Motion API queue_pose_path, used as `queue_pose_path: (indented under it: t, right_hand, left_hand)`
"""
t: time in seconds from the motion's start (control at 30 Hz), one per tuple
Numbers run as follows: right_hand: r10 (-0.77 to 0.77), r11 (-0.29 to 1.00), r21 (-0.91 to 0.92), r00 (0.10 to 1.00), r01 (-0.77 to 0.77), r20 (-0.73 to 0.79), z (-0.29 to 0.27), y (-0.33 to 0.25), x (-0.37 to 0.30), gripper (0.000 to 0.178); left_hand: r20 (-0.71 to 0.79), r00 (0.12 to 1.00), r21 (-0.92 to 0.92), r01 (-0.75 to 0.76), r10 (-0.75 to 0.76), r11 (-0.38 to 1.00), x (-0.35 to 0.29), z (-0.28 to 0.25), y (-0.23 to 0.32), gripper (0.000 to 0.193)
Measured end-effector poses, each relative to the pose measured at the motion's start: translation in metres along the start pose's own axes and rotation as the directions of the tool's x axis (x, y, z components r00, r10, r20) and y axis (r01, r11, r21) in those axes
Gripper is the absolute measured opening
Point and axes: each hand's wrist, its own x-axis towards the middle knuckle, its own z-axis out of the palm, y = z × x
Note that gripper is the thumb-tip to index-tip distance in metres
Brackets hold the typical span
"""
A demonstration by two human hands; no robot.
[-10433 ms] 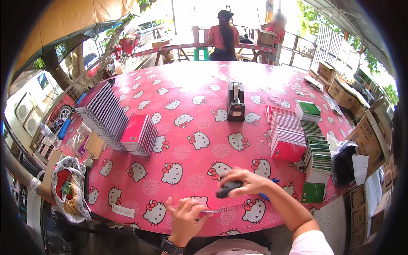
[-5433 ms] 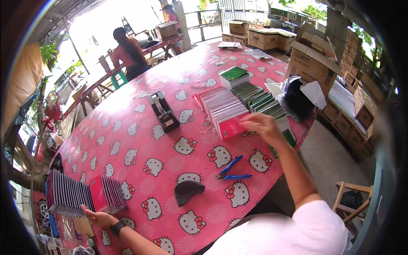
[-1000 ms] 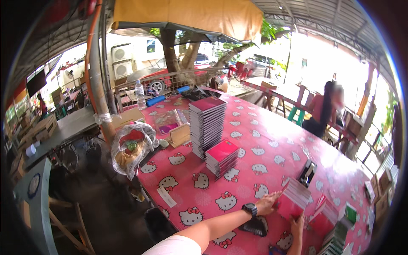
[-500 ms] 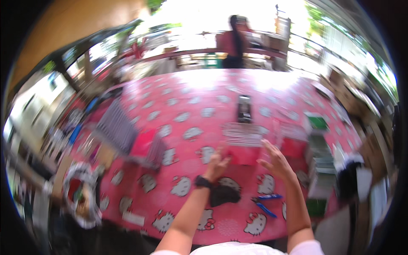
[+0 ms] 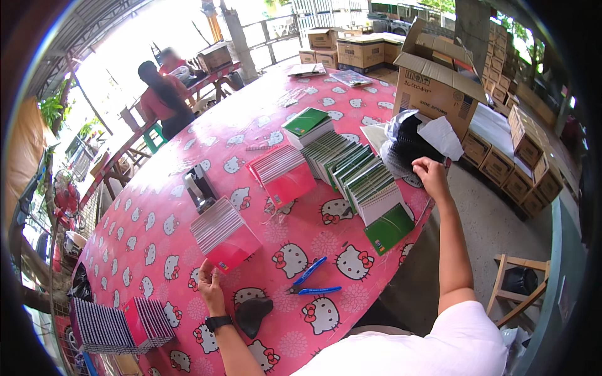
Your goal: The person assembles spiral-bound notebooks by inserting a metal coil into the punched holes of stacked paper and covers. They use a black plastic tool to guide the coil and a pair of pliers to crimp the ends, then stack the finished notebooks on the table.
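My left hand [image 5: 210,285] is at the near left corner of a fanned stack of red-covered notebooks [image 5: 226,232], thumb and fingers apart, holding nothing. At the table's right edge, my right hand [image 5: 431,178] has its fingertips pinched together beside a bundle of black binding coils [image 5: 411,150] in white wrapping. Whatever is between those fingertips is too small to make out. Between my arms lie blue-handled cutting pliers [image 5: 310,282] and a dark pouch-like item [image 5: 253,315]. A second red notebook stack [image 5: 283,175] and a long row of green notebooks [image 5: 354,172] stand farther right.
Bound notebooks [image 5: 116,326] stand at the left edge. A black device [image 5: 199,188] sits behind the nearer red stack. An opened cardboard box [image 5: 436,94] rises beyond the coils, more cartons behind it. A wooden stool [image 5: 522,282] is on the floor. Two people sit at the far left.
The view has swung to the right. My right hand has left the red stack and reached out to the black coils. My left hand stays by the red stack.
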Motion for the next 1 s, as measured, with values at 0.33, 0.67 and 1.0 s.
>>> queue_pose_path:
  t: [0.33, 0.67, 1.0]
  right_hand:
    - [-0.045, 0.755, -0.642, 0.987, 0.133, 0.152, 0.082, 0.061, 0.013, 0.019]
    - [-0.279, 0.838, -0.482, 0.960, 0.255, 0.024, 0.039, 0.061, 0.039, 0.020]
    - [-0.174, 0.859, 0.438, 0.955, 0.267, -0.241, -0.012, -0.128, -0.009, 0.024]
  left_hand:
    - [-0.077, 0.996, 0.292, -0.018, 0.043, 0.956, -0.006, 0.002, 0.026, 0.030]
    - [0.252, 0.719, 0.734, -0.578, 0.648, 0.356, 0.019, 0.072, 0.093, 0.030]
    - [0.413, 0.726, 0.761, -0.607, 0.550, 0.229, 0.060, 0.074, 0.059, 0.021]
